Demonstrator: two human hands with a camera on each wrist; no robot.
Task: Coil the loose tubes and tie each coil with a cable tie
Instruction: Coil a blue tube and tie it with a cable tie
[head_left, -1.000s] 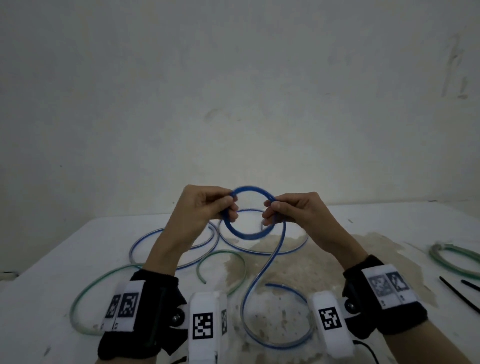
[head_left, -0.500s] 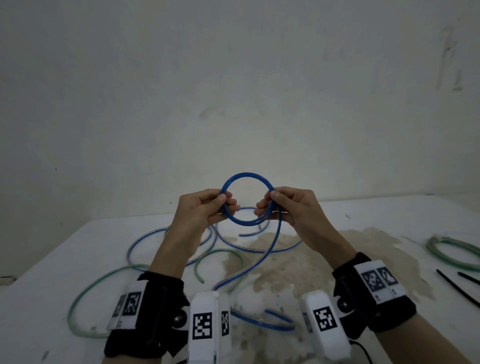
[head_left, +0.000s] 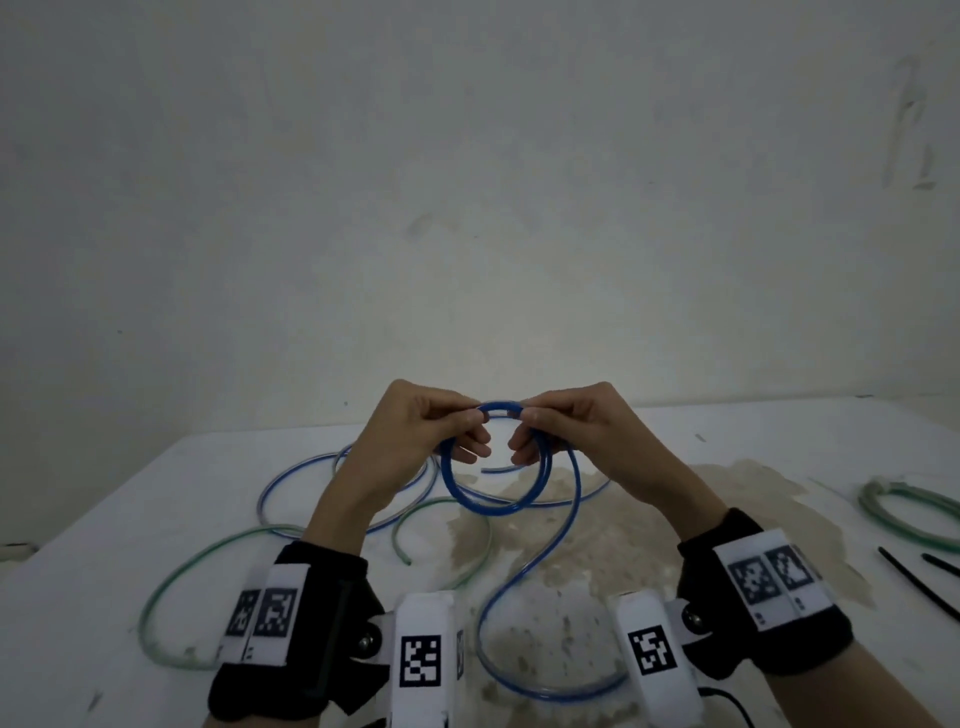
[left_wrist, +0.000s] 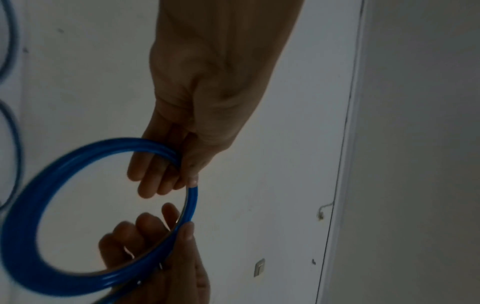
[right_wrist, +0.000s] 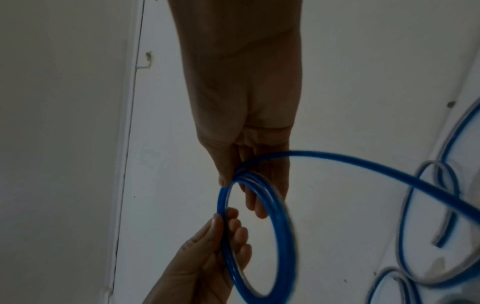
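A blue tube is wound into a small coil (head_left: 488, 506) of a few turns, held above the white table (head_left: 779, 441). My left hand (head_left: 470, 418) pinches the coil's upper left and my right hand (head_left: 527, 415) pinches its upper right, thumbs on top. The tube's loose tail (head_left: 574, 499) leaves my right hand and runs down in an S to a loop near the table's front edge. The left wrist view shows the coil (left_wrist: 52, 226) between my left fingers (left_wrist: 166, 174). The right wrist view shows the coil (right_wrist: 275, 236) under my right thumb.
A loose green tube (head_left: 208, 556) curves over the table's left part. A second blue tube (head_left: 306, 467) lies behind my left hand. At the right edge lie a coiled green tube (head_left: 909, 514) and black cable ties (head_left: 914, 582). A brownish stain covers the table's middle.
Both hands have slid up to the coil's top and come closer together. The coil now hangs below them instead of standing between them. The tail has dropped into a wider loop.
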